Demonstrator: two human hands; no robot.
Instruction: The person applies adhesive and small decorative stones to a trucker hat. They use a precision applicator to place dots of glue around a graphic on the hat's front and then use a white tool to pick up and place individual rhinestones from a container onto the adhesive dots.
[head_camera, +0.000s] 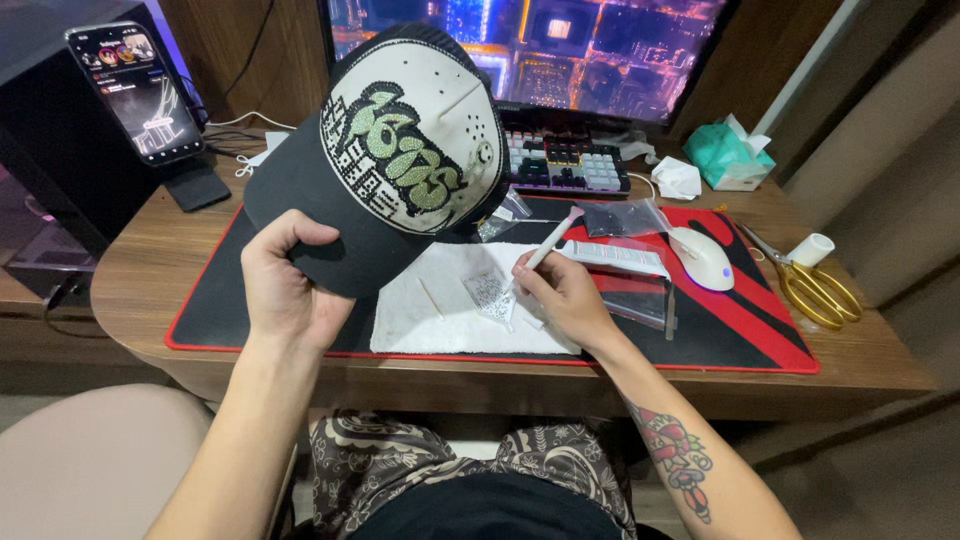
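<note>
Holding the cap (400, 150) up at upper centre, my left hand (285, 285) has fingers clamped on its black brim. My right hand (560, 295) pinches the white applicator pen (552, 243) over the white cloth (450, 310); I keep the tip steady, I reckon, near the loose rhinestones (488, 292).

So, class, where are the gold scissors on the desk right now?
In the head view, the gold scissors lie at the desk's right edge, just right of the white mouse, beside a small white roll.
</note>
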